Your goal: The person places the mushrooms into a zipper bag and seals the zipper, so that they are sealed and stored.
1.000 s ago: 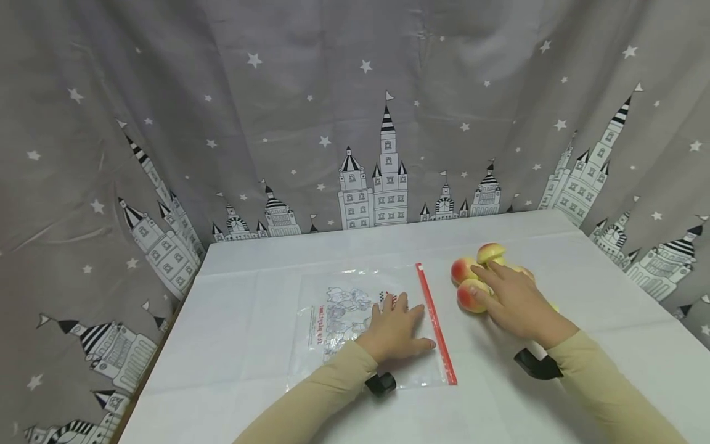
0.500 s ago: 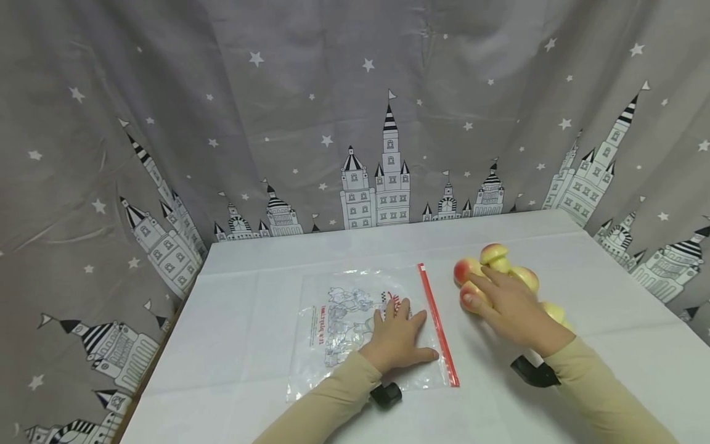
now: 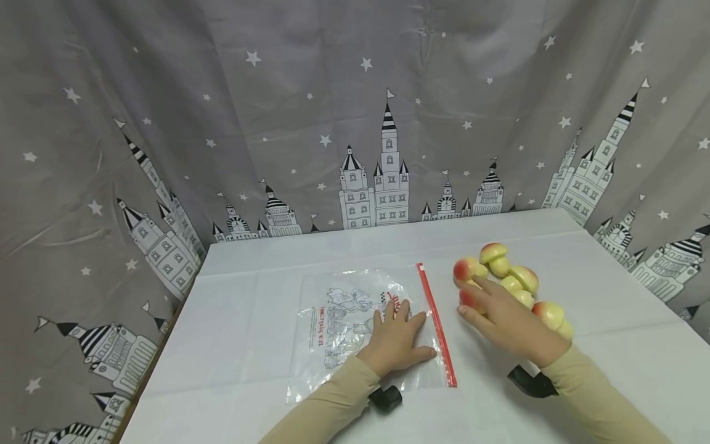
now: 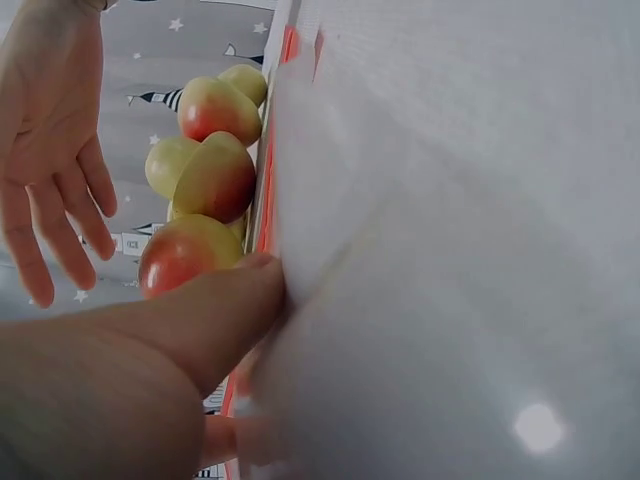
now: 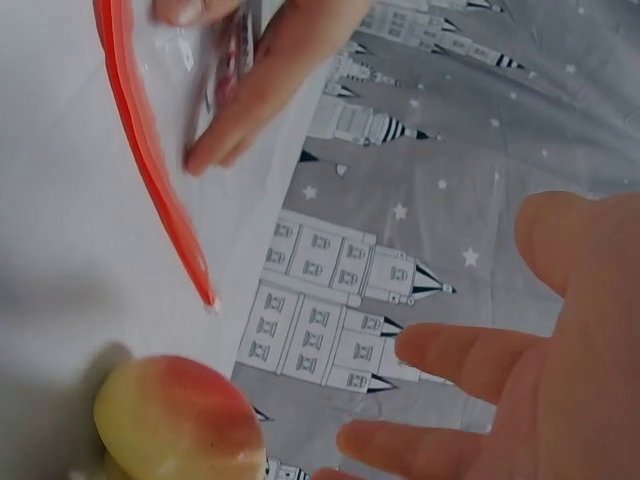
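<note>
Two beige sleeves (image 3: pixel 322 401) reach in from the near side of the plastic bag (image 3: pixel 346 311). We see the left hand (image 3: pixel 395 342) resting on the bag, fingers spread. Right of the bag, we find the right hand (image 3: pixel 510 317), fingers extended, above red-and-yellow mushrooms (image 3: pixel 524 279) on the white table (image 3: pixel 244 320). Beyond the bag, we see a grey castle-print curtain (image 3: pixel 288 117).

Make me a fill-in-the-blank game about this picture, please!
1. The hand spread on the clear plastic bag is the person's ____ one.
2. The strip along the bag's edge is coloured ____.
3. The right hand, near the mushroom-shaped pieces, is holding ____.
4. On the curtain, the pale five-pointed shapes above the castles are ____.

Missing words: left; red; nothing; stars.
</note>
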`<state>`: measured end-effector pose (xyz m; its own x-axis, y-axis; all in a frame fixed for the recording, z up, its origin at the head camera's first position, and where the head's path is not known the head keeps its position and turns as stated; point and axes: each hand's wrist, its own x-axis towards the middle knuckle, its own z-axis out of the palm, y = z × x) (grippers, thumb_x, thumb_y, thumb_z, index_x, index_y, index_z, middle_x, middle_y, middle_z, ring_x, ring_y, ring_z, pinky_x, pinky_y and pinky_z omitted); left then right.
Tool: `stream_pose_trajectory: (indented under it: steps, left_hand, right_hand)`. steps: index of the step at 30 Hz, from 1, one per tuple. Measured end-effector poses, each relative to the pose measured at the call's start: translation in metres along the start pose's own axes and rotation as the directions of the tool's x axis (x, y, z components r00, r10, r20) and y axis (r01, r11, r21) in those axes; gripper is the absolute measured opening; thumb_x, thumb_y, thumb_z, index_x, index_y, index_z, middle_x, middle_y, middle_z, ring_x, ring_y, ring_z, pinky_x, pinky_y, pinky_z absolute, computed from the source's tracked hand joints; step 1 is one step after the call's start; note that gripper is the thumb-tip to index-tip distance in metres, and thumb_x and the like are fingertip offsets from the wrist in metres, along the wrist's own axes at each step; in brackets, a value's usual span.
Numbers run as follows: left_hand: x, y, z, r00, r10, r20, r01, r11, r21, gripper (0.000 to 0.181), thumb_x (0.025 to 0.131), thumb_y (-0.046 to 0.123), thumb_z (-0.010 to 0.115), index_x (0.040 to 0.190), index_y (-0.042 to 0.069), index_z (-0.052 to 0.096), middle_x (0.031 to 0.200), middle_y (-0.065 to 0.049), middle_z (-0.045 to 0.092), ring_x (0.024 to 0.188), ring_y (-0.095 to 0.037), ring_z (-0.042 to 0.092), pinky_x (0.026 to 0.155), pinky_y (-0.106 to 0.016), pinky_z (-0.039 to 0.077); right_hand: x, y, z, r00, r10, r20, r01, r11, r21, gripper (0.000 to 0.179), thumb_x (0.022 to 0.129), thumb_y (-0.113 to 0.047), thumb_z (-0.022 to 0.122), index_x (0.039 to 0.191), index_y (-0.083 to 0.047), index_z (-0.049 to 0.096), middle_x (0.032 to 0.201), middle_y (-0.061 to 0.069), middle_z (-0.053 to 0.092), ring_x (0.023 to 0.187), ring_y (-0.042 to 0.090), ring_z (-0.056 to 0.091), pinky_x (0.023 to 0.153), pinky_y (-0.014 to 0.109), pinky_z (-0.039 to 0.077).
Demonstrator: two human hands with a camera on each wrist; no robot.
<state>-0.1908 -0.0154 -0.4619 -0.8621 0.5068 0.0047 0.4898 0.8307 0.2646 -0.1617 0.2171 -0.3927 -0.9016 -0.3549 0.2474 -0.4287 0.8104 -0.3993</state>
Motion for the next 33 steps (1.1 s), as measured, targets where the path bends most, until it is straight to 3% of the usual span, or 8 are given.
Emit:
stream_pose_trajectory:
  steps: [8,19,27,33]
  left_hand:
    - [-0.001,-0.002,0.002,0.999,0.01,-0.04,-0.009,0.999,0.032,0.063,0.088,0.053,0.07,0.142,0.022,0.059,0.152,-0.017,0.05,0.144,-0.047,0.041,0.108,-0.068,0.038]
    - [-0.001,0.0,0.001,0.999,0.013,-0.048,-0.01,0.998,0.061,0.057,0.09,0.049,0.069,0.141,0.026,0.061,0.147,-0.012,0.053,0.142,-0.045,0.044,0.106,-0.066,0.041]
    - [-0.001,0.0,0.0,0.996,0.02,-0.089,-0.018,0.999,0.029,0.044,0.09,0.042,0.07,0.128,0.021,0.064,0.139,-0.01,0.058,0.139,-0.043,0.047,0.105,-0.066,0.041]
    - [-0.002,0.0,-0.001,0.996,0.016,-0.089,-0.014,1.0,0.027,0.041,0.092,0.041,0.068,0.126,0.019,0.063,0.138,-0.01,0.057,0.139,-0.043,0.047,0.105,-0.066,0.041]
  right_hand:
    - [-0.003,-0.006,0.014,0.998,-0.017,0.059,0.014,0.999,0.05,0.049,0.104,-0.035,0.055,0.144,-0.006,0.056,0.148,0.024,0.053,0.14,0.044,0.049,0.109,0.06,0.045]
    - [-0.004,0.003,0.039,0.992,-0.022,0.122,0.013,0.997,0.073,0.049,0.104,-0.035,0.054,0.144,-0.006,0.055,0.145,0.018,0.059,0.138,0.042,0.051,0.11,0.062,0.042]
    - [-0.004,0.009,0.05,0.987,-0.027,0.161,0.021,0.999,0.037,0.047,0.1,-0.027,0.061,0.138,0.0,0.059,0.141,0.022,0.06,0.134,0.043,0.055,0.11,0.059,0.044]
    - [-0.002,0.01,0.054,0.987,-0.056,0.151,0.055,0.998,0.015,0.042,0.095,-0.017,0.065,0.131,0.006,0.064,0.136,0.025,0.062,0.13,0.044,0.058,0.108,0.059,0.045]
